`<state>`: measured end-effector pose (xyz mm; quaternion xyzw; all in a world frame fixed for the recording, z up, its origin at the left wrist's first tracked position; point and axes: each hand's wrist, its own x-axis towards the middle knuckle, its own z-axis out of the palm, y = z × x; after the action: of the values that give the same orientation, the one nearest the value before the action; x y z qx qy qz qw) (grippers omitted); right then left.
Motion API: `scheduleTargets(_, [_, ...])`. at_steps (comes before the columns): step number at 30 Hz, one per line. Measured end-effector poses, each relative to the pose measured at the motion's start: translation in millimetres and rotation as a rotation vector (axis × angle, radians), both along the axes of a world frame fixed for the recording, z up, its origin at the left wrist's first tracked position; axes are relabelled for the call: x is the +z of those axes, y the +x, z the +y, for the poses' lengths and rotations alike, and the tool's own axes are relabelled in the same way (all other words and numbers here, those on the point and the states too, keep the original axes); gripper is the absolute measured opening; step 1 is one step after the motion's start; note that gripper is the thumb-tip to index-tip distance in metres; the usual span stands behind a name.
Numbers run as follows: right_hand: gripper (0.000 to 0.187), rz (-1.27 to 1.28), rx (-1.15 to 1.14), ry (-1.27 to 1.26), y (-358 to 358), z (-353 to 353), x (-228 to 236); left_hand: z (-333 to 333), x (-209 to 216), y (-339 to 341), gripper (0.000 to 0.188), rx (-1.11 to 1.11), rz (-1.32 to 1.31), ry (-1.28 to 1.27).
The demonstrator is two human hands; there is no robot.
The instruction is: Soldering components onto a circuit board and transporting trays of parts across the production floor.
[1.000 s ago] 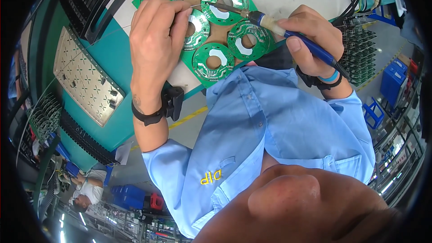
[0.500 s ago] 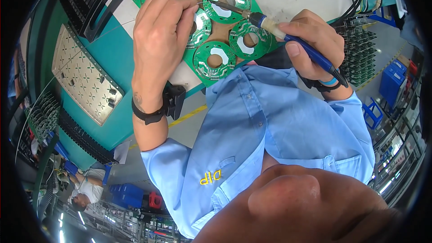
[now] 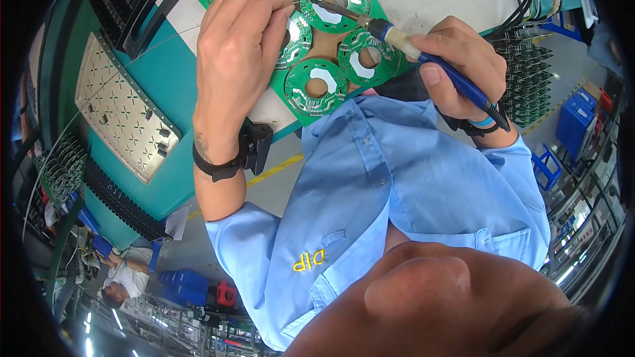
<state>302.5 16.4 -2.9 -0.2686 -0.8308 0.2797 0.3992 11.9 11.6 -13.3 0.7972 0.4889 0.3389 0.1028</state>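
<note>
My left hand (image 3: 237,49) is closed in a pinch on a thin solder wire (image 3: 188,30), whose short end sticks out past the fingertips. My right hand (image 3: 466,59) grips a soldering iron (image 3: 395,36) with a blue handle and a pale collar. The iron's tip and the wire's end come together at the left side of a ring-shaped green circuit board (image 3: 359,5). That ring is one of several in a green circuit board panel (image 3: 291,102), each with a round hole and white patches. My left hand hides part of the panel.
On the left of the bench lies a perforated metal plate (image 3: 126,106), with a black rack (image 3: 132,0) behind it. Dark cables (image 3: 519,10) hang at the back right. Stacked circuit boards (image 3: 529,79) stand beyond my right arm. Another person (image 3: 129,277) is at the lower left.
The circuit board panel sits very slightly farther right in the picture. Both hands keep their grips, with the iron's tip and the wire still at the same ring.
</note>
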Motion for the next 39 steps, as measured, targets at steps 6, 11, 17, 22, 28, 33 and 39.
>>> scheduleTargets(6, [0.018,0.085,-0.005,0.063,-2,7,0,-3,3,1,0.013,0.088,0.015,0.01])
scheduleTargets(11, [0.019,0.072,-0.026,0.06,9,9,7,-8,15,-11,0.011,0.261,0.155,0.095])
scheduleTargets(17, [0.021,0.139,-0.017,0.012,8,-7,11,-26,26,-24,0.011,0.366,-0.075,-0.147])
scheduleTargets(22, [0.02,0.14,0.105,0.011,-9,-12,19,-32,29,-37,0.011,0.206,-0.084,-0.207])
scheduleTargets(28, [0.02,0.136,0.074,-0.006,-13,-7,16,-25,21,-48,0.01,0.138,-0.01,-0.113])
scheduleTargets(33, [0.02,0.147,0.066,-0.004,-16,3,13,-21,18,-52,0.012,0.196,0.105,0.013])
scheduleTargets(39, [0.018,0.097,0.049,-0.096,-31,11,15,-21,13,-46,0.011,0.246,0.019,-0.047])
